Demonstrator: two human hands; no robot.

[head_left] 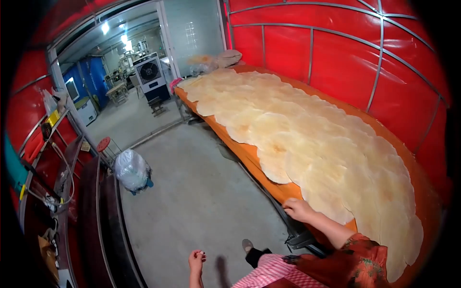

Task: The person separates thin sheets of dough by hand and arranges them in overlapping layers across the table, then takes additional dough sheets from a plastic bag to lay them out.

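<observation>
Large thin round flatbread sheets [307, 139] lie overlapping in a broad layer on a long table draped with an orange cloth [247, 152]. My right hand [298, 210] is at the near edge of this cloth, beside the lowest sheets, with its fingers curled; whether they pinch anything is hidden. Low over the floor, away from the table, my left hand [196, 262] hangs with its fingers curled in and nothing visible in them.
Grey floor [192, 192] runs along the table's left side. A plastic-wrapped bundle [132, 169] and a red stool [104, 144] stand at left, near dark benches [115, 216]. An air cooler [151, 74] is beyond the doorway. Red sheeting [331, 62] walls the right side.
</observation>
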